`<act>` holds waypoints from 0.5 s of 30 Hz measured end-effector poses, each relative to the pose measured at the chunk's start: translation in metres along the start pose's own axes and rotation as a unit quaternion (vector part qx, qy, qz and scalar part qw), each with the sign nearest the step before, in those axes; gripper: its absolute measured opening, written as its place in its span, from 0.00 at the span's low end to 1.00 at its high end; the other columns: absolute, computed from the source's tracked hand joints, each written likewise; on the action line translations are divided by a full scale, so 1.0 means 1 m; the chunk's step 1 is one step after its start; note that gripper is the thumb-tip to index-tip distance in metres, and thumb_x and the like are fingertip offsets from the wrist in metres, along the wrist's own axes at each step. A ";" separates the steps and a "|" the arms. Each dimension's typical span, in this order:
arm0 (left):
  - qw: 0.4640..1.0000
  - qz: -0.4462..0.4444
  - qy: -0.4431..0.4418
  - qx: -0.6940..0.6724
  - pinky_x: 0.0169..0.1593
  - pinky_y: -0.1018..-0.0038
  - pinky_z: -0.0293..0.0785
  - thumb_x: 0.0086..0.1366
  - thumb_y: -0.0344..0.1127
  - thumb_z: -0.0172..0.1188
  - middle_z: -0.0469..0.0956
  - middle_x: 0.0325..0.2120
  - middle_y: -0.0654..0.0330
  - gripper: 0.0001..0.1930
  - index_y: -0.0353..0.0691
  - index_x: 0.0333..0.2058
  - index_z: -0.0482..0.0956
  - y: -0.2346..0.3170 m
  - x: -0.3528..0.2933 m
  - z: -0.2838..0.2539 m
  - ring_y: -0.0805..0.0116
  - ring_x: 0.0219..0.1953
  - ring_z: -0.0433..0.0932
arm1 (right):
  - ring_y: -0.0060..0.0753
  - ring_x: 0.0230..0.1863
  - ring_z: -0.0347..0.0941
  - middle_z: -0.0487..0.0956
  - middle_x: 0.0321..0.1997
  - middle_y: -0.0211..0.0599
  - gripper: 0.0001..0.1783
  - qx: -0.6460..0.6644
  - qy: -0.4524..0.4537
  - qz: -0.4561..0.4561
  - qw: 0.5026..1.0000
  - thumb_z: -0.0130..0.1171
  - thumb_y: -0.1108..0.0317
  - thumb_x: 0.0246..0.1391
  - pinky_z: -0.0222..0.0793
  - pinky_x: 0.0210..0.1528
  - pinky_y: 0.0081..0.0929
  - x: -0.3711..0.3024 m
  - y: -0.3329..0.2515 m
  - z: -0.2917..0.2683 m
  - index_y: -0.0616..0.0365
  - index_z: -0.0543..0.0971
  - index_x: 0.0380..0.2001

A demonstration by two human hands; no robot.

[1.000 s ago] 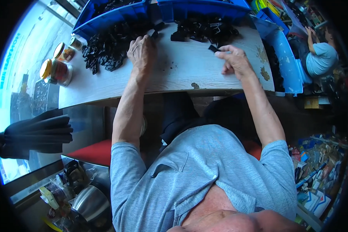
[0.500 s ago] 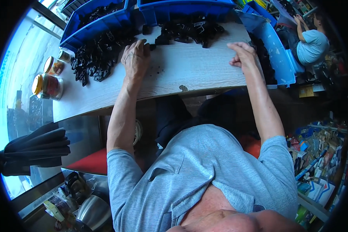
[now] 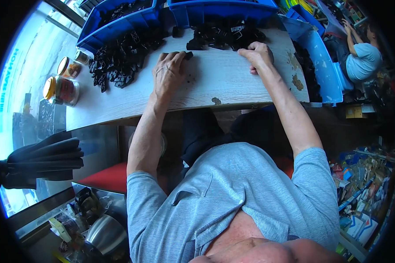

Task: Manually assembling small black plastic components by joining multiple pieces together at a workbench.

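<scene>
A small black plastic part (image 3: 188, 55) pokes out from the fingertips of my left hand (image 3: 167, 72), which is closed and rests on the pale wood-grain table (image 3: 215, 83). Just to its left spreads a heap of black parts (image 3: 116, 61). My right hand (image 3: 260, 58) is at the near edge of a second black heap (image 3: 219, 36). Its thumb and forefinger come together against that heap, and the other fingers curl under the palm. What lies between those fingertips is hidden.
Blue bins (image 3: 118, 27) with black parts line the table's far edge. A light blue bin (image 3: 322, 65) stands at the right end, near a seated person (image 3: 364, 61). Jars (image 3: 61, 90) stand at the left. The table's right side has chipped patches (image 3: 297, 82).
My right hand has moved left from the table's right side to the second heap. My left hand is slightly farther from the left heap, a black part showing at its fingertips. The view has shifted a little.
</scene>
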State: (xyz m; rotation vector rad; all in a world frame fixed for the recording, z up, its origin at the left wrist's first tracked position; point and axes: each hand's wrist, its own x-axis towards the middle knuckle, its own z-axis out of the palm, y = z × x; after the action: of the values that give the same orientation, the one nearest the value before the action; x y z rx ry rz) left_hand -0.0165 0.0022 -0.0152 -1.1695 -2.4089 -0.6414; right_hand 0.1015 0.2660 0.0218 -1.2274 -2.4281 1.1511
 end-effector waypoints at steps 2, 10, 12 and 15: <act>1.000 -0.003 0.001 0.001 0.53 0.61 0.76 0.64 0.35 0.64 0.85 0.46 0.56 0.14 0.43 0.49 0.84 0.002 0.000 -0.003 0.54 0.48 0.80 | 0.22 0.15 0.69 0.74 0.21 0.32 0.22 0.023 0.002 -0.002 1.000 0.72 0.55 0.50 0.71 0.16 0.25 0.000 0.003 0.001 0.60 0.82 0.41; 0.985 0.024 0.102 -0.139 0.49 0.65 0.80 0.63 0.30 0.67 0.85 0.44 0.55 0.13 0.42 0.47 0.85 0.036 -0.011 -0.002 0.56 0.47 0.82 | 0.22 0.15 0.70 0.67 0.14 0.26 0.16 0.155 -0.124 0.082 0.977 0.67 0.54 0.55 0.75 0.18 0.27 -0.020 0.015 -0.034 0.54 0.81 0.36; 0.983 0.048 0.091 -0.152 0.51 0.64 0.79 0.63 0.30 0.67 0.84 0.46 0.56 0.14 0.42 0.48 0.85 0.061 -0.010 0.002 0.56 0.48 0.81 | 0.24 0.14 0.71 0.66 0.12 0.25 0.16 0.175 -0.147 0.071 0.971 0.67 0.53 0.55 0.75 0.18 0.28 -0.026 0.021 -0.039 0.54 0.81 0.35; 0.988 0.072 0.049 -0.130 0.54 0.64 0.78 0.64 0.30 0.65 0.83 0.48 0.55 0.15 0.43 0.51 0.84 0.094 0.003 0.005 0.55 0.51 0.80 | 0.26 0.11 0.71 0.68 0.10 0.27 0.16 0.188 -0.240 0.025 0.952 0.66 0.54 0.55 0.73 0.15 0.30 -0.036 0.021 -0.041 0.57 0.79 0.34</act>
State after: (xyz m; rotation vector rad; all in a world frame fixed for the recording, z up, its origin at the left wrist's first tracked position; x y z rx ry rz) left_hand 0.0565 0.0582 0.0037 -1.3649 -2.1825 -0.9645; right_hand 0.1571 0.2696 0.0408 -0.9781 -2.3143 2.0140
